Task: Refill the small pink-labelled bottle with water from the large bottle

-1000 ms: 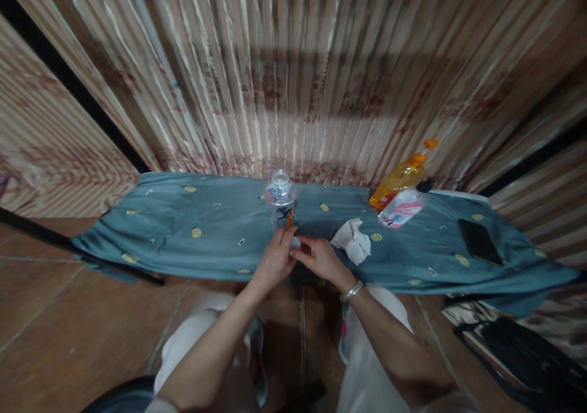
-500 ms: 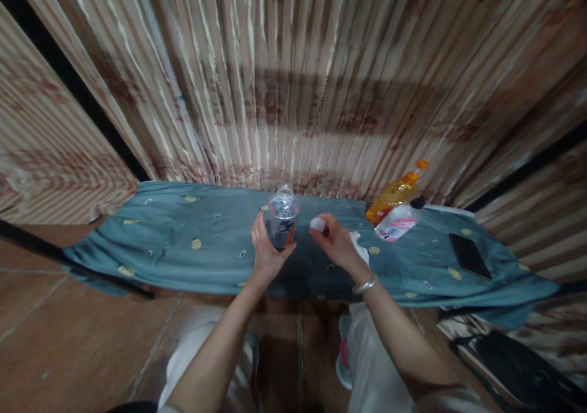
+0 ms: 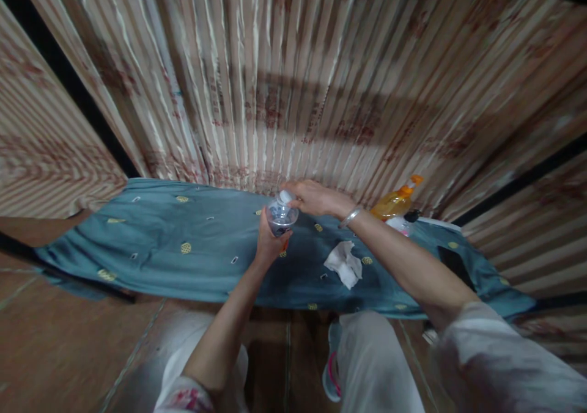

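My left hand (image 3: pixel 269 239) is wrapped round a clear plastic bottle (image 3: pixel 281 219) on the cloth-covered bed. The bottle stands close to upright, with dark and orange print low on its side. Over its top reaches my right hand (image 3: pixel 308 197), wearing a silver bracelet (image 3: pixel 349 217) at the wrist. Its fingers close on a white cap (image 3: pixel 287 197) at the bottle's mouth; whether the cap is threaded on I cannot tell. Below my right forearm lies a crumpled white tissue (image 3: pixel 345 264).
An orange pump bottle (image 3: pixel 393 204) and a black-capped bottle (image 3: pixel 400 225), partly hidden by my forearm, are at the right. Further right is a dark phone (image 3: pixel 455 265). The teal cloth (image 3: pixel 160 248) has pineapple prints. A pleated curtain (image 3: pixel 293 95) hangs behind, between black poles (image 3: pixel 73 83).
My right hand has carried the white cap left and up, from beside the bottle onto its mouth. The tissue now shows fully. My left hand stays round the bottle.
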The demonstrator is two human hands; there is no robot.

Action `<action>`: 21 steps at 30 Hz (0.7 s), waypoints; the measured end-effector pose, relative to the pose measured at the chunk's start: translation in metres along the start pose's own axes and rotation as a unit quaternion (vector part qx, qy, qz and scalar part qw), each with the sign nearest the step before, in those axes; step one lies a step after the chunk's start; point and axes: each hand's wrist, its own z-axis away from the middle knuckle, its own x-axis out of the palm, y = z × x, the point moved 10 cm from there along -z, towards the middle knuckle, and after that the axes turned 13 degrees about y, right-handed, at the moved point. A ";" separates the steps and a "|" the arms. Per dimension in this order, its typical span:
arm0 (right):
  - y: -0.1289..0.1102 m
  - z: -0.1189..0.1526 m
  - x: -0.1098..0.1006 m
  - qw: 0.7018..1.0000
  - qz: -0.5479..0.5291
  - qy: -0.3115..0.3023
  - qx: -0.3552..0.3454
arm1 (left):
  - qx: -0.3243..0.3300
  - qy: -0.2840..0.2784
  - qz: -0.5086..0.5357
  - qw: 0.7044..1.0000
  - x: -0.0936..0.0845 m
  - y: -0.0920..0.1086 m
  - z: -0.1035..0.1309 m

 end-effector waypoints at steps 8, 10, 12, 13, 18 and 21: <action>0.003 0.022 -0.003 0.996 0.058 -0.061 -0.028 | 0.060 -0.015 -0.038 0.997 0.007 0.016 0.007; 0.005 0.032 -0.004 0.995 0.076 -0.061 -0.015 | 0.074 -0.018 -0.050 0.996 0.009 0.020 0.009; 0.006 0.042 -0.007 0.993 0.108 -0.047 0.012 | 0.090 -0.022 -0.061 0.994 0.011 0.025 0.012; 0.007 0.047 -0.007 0.991 0.128 -0.039 0.028 | 0.098 -0.025 -0.066 0.993 0.012 0.027 0.014; 0.008 0.068 -0.008 0.983 0.167 0.002 0.080 | 0.136 -0.036 -0.084 0.986 0.014 0.038 0.022; 0.009 0.078 -0.007 0.986 0.137 0.017 0.091 | 0.152 -0.042 -0.093 0.983 0.014 0.042 0.026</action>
